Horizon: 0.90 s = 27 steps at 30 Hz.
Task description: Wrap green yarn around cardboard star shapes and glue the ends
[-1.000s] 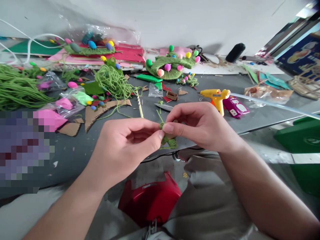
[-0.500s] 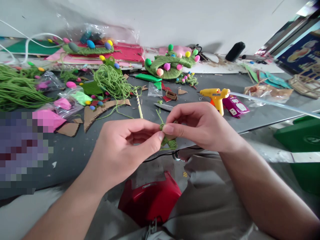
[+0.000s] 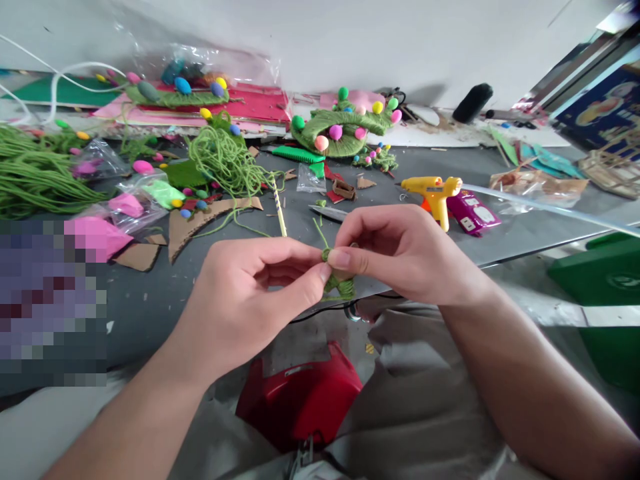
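Between my two hands, over the table's front edge, is a small piece wrapped in green yarn. My left hand pinches its left side with thumb and forefinger. From the other side my right hand pinches the same piece, the thumb pressed near its top. A loose yarn end sticks up between the fingertips. Much of the wrapped piece is hidden behind the fingers. Just beyond my right hand lies a pointed metal blade, its rear part covered by that hand.
A yellow glue gun and a purple packet lie to the right. Tangled green yarn, cardboard scraps and a striped pencil-like stick are left of centre. Pom-pom-decorated green wreaths stand at the back. Below is a red stool.
Both hands keep their pinch on the yarn-wrapped piece, with hardly any movement. The whole view has shifted very slightly.
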Each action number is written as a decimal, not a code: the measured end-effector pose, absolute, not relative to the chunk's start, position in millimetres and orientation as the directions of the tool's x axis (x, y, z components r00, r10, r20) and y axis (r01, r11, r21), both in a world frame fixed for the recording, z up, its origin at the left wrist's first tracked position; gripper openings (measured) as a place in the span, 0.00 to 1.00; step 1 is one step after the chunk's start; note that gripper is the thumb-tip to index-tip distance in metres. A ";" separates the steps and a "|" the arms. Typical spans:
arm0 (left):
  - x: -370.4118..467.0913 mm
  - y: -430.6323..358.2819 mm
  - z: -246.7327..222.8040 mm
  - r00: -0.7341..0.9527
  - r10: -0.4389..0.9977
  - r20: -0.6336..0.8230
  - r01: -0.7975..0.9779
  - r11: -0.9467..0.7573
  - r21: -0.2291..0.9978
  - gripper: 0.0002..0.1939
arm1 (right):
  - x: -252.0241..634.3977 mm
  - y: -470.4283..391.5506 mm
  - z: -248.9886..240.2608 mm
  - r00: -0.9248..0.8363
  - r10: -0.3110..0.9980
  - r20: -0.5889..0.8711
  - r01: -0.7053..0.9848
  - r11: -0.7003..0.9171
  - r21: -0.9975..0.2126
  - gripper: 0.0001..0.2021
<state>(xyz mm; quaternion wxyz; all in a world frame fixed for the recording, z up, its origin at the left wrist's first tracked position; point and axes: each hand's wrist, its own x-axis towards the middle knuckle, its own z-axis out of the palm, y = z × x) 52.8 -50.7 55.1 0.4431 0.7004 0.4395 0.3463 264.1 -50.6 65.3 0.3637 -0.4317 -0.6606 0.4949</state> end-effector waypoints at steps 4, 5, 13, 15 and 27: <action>53.8 -51.3 55.7 0.371 0.924 0.090 0.295 -0.209 0.932 0.05 | 264.8 -51.1 66.3 -0.375 0.926 0.046 0.205 0.132 -0.970 0.11; 54.0 -51.7 55.8 0.374 0.924 0.086 0.292 -0.205 0.934 0.05 | 265.0 -51.2 66.3 -0.378 0.925 0.045 0.201 0.130 -0.971 0.11; 53.6 -52.6 57.1 0.381 0.924 0.045 0.288 -0.165 0.943 0.04 | 268.0 -47.6 64.3 -0.407 0.911 -0.070 0.128 -0.019 -0.992 0.12; 52.8 -52.0 55.6 0.384 0.923 0.034 0.284 -0.153 0.946 0.04 | 269.3 -45.3 64.3 -0.444 0.888 -0.117 0.110 -0.075 -0.991 0.11; 51.7 -50.3 58.0 0.372 0.928 -0.034 0.225 -0.055 0.973 0.04 | 271.1 -39.8 57.7 -0.492 0.863 -0.114 -0.053 -0.160 -0.986 0.11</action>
